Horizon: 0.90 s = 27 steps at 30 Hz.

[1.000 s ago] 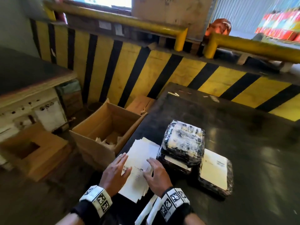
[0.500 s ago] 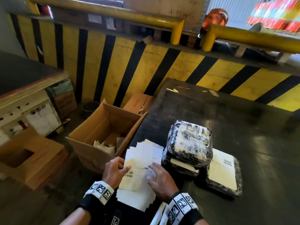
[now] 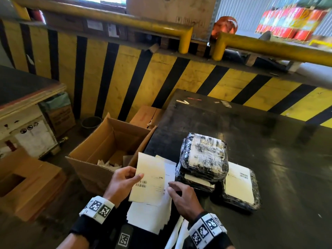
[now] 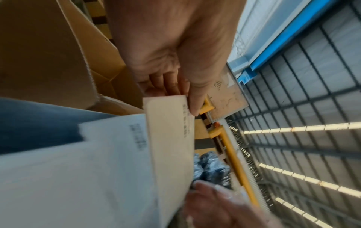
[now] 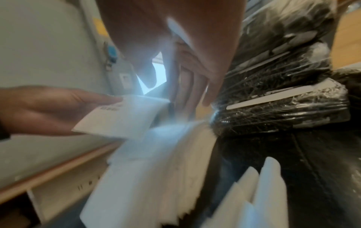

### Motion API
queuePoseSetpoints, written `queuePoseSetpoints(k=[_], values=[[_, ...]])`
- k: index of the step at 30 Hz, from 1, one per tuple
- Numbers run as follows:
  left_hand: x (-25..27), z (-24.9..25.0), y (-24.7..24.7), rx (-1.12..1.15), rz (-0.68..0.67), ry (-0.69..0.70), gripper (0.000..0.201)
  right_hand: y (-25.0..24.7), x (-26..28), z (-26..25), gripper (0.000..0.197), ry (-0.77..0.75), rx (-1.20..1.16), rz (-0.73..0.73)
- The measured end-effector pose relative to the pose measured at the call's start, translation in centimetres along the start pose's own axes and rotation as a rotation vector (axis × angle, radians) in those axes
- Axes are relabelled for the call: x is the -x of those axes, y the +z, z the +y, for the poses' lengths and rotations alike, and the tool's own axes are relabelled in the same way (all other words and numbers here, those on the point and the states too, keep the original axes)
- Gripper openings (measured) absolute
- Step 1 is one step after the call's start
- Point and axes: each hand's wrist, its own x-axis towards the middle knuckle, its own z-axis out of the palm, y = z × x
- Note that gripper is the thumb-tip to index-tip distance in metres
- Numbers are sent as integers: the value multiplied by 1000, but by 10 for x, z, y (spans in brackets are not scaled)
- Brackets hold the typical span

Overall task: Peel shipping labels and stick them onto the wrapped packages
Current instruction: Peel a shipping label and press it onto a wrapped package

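My left hand [image 3: 125, 178] pinches one shipping label sheet [image 3: 150, 178] by its left edge, thumb on top, lifted off the stack of label sheets [image 3: 149, 218] at the table's near-left corner. In the left wrist view the sheet [image 4: 170, 135] stands edge-on under the thumb. My right hand [image 3: 181, 196] rests on the stack with its fingers straight, fingertips at the lifted sheet's right edge. Right of the stack, black wrapped packages [image 3: 204, 159] are piled up; the lowest [image 3: 240, 189] carries a white label. The right wrist view shows the pile [image 5: 277, 95] close by.
An open cardboard box [image 3: 107, 150] with paper scraps stands on the floor left of the black table [image 3: 260, 141]. A yellow-and-black striped barrier [image 3: 125, 72] with yellow rails runs behind. More cardboard [image 3: 27, 184] lies at the lower left. White strips [image 3: 177, 234] hang at the table's near edge.
The left hand has lifted one label sheet up off the stack and tilted it; a second ago both hands lay flat on the stack. The right hand stays on the stack.
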Motion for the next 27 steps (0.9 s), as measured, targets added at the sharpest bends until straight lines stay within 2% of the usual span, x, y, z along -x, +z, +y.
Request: queuePoseSetpoints(k=[2, 6, 17, 20, 23, 25, 27], values=[[2, 18, 5, 90, -22, 16, 24, -8, 4, -8, 18, 26, -181, -8], [0, 46, 8, 186, -11, 57, 33, -29, 15, -25, 15, 32, -399, -38], [-11, 80, 26, 272, -39, 43, 30, -70, 39, -43, 11, -67, -523, 41], [-15, 78, 28, 176, -4, 14, 28, -75, 41, -49, 11, -100, -569, 37], [-21, 75, 27, -33, 46, -2, 25, -81, 41, -59, 12, -140, -609, 15], [-19, 76, 25, -203, 70, 56, 30, -84, 40, -66, 11, -166, -618, -4], [-10, 82, 25, -367, 113, 188, 31, -86, 38, -72, 12, -193, -600, -10]])
